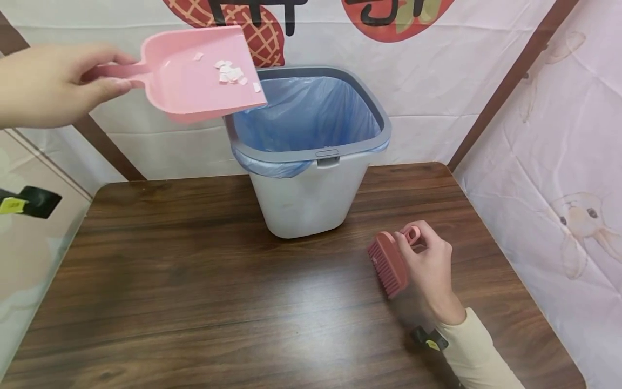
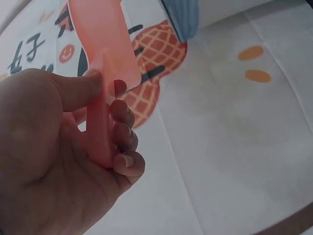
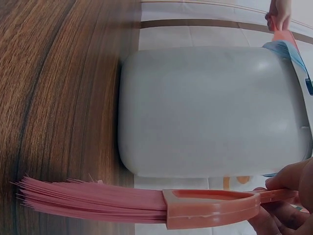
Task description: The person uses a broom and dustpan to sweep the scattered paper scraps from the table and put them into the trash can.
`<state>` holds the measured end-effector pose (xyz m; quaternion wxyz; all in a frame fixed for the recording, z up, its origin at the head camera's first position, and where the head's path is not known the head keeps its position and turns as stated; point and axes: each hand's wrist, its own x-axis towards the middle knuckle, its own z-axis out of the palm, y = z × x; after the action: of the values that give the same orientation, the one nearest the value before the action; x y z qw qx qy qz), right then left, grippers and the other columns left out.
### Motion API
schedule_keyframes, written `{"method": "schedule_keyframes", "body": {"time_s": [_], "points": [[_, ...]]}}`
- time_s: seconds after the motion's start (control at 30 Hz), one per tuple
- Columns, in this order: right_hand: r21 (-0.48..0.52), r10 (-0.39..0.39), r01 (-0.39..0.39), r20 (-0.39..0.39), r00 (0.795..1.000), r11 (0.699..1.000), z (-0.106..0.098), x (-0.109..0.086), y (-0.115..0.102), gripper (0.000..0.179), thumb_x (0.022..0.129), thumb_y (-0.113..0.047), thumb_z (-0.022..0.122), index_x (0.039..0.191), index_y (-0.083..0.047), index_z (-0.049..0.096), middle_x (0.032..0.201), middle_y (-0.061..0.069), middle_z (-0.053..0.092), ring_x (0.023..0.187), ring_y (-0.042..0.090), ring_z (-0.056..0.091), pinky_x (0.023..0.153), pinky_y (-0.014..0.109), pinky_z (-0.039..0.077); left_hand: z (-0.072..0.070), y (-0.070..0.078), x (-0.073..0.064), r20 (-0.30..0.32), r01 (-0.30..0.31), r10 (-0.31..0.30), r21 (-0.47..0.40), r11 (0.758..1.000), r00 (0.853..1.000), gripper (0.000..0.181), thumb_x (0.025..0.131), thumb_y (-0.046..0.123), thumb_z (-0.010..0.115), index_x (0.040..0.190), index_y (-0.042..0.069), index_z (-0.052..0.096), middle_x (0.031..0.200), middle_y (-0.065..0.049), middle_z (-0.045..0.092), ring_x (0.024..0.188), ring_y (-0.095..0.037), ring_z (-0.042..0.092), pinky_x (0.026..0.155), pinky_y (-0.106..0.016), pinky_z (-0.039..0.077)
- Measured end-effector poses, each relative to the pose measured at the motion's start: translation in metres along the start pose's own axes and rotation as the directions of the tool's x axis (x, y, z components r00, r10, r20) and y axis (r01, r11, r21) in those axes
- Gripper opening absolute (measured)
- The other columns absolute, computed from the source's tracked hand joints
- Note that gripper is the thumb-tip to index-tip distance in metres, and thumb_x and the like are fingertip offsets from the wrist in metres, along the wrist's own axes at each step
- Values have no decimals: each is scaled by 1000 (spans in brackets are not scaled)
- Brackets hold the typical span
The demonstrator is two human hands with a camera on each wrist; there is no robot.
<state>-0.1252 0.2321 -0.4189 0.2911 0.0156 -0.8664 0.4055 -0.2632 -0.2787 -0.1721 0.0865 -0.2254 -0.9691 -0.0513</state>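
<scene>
My left hand [image 1: 68, 84] grips the handle of a pink dustpan [image 1: 189, 81], fingers wrapped round it in the left wrist view. Several small white scraps [image 1: 230, 73] lie in the pan. Its front lip overlaps the left rim of a grey trash bin [image 1: 311, 200] in the head view. A blue bag [image 1: 311, 113] lines the bin. Lower right, my right hand [image 1: 430, 265] pinches the looped handle of a small red-pink brush [image 1: 389, 262]. The brush's bristles [image 3: 93, 200] point down toward the tabletop in the right wrist view.
The bin stands at the back of a dark wooden table [image 1: 194, 302]. Behind it hangs a white printed cloth [image 1: 427, 81], with another printed cloth [image 1: 549, 178] along the right side. A black strap with a yellow tag [image 1: 29, 202] shows at the left edge.
</scene>
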Motion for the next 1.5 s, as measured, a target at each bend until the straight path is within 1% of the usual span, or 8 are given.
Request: {"method": "schedule_keyframes", "body": {"time_s": [0.17,0.47,0.7,0.77,0.9,1.13,1.33,1.5], "points": [[-4,-4,4,0,1000,1000,0,0,-1,14,86,-2,79,87,-6,66,73,2,65,62,7,59,56,11,49,-2,13,20,47,-42,42,-9,999,998,38,106,14,53,140,-2,48,110,-32,60,77,-31,48,54,-26,39],[-3,4,-4,3,1000,1000,-1,-1,-1,15,86,-2,80,88,-6,65,74,3,65,62,10,59,56,11,49,-5,43,43,63,-84,82,23,996,995,36,104,9,53,137,-6,47,105,-31,57,80,-35,49,59,-36,44],[0,-1,1,1,1000,1000,-1,-1,-1,15,86,-2,80,88,-5,66,74,3,65,62,10,59,56,12,49,-5,61,47,-66,-128,132,55,990,989,38,103,5,53,139,-6,46,117,-37,51,95,-48,45,76,-62,47],[2,0,0,2,1000,1000,-1,-1,-1,15,86,-2,80,88,-6,66,74,3,65,62,8,59,56,12,49,-5,64,48,-181,-205,215,75,976,960,33,101,2,56,133,-5,52,113,-35,50,98,-49,44,77,-60,45],[4,1,-1,5,1000,1000,-1,-1,-2,15,86,-2,80,88,-6,66,75,3,66,63,7,59,56,11,49,-5,70,50,-356,-345,379,156,925,855,23,99,-7,56,121,-2,59,115,-30,52,105,-47,46,84,-59,41],[-2,-2,2,4,1000,1000,0,-1,-2,15,86,-2,80,88,-6,66,75,3,65,63,9,59,57,10,49,-3,69,53,-417,-401,510,324,857,753,35,99,-15,43,123,2,62,124,-32,52,103,-49,45,78,-63,43],[0,-5,5,1,1000,1000,0,-1,-2,15,85,-1,80,87,-6,66,74,2,65,63,10,59,57,10,49,-2,69,53,-430,-411,544,367,835,721,35,102,-13,39,123,4,62,124,-29,52,106,-47,45,78,-62,43],[5,-13,13,-4,1000,1000,1,0,-2,15,85,-1,80,87,-6,66,73,2,65,62,13,60,56,11,49,-1,75,54,-468,-427,583,402,810,664,34,103,-14,35,119,3,61,120,-29,52,102,-47,46,75,-61,42]]}}
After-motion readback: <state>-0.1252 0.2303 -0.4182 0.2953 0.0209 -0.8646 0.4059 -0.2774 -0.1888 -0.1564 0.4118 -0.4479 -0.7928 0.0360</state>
